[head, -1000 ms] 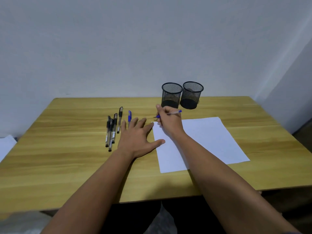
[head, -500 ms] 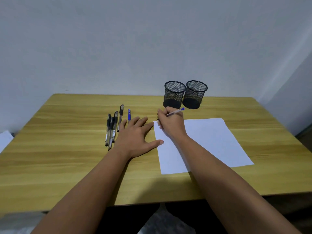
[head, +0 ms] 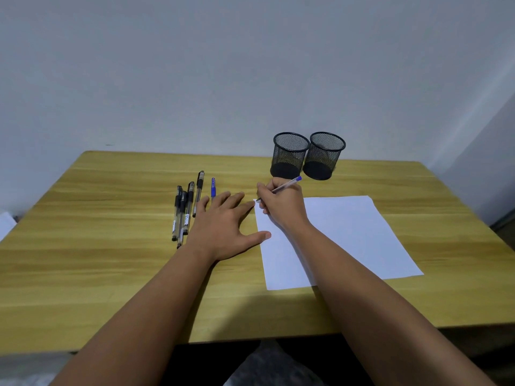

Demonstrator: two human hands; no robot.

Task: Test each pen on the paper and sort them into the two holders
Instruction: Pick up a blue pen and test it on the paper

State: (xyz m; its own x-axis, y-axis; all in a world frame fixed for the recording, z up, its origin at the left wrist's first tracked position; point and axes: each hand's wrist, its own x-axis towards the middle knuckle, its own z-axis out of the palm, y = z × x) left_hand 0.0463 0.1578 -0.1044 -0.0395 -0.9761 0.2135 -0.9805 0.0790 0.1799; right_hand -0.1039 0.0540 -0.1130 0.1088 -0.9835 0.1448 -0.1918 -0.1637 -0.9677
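I see R hand (head: 284, 203) pinching blue pen (head: 287, 185) at paper's (head: 348, 232) far-left corner, L hand (head: 225, 227) spread flat beside its left edge.

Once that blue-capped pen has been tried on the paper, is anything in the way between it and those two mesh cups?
Nothing visible. The pen sits in the right hand at the paper's far left corner, and only bare table separates it from the two mesh holders just behind, which look empty.

Right hand (head: 284, 207) grip closed on blue-capped pen (head: 281, 188), tip at far-left corner of paper (head: 342, 232). Left hand (head: 223, 229) flat on tabletop (head: 111, 260) just left of grip, thumb touching paper edge. Five pens (head: 189, 204) further left. Two mesh holders (head: 308, 156) beyond grip, touching.
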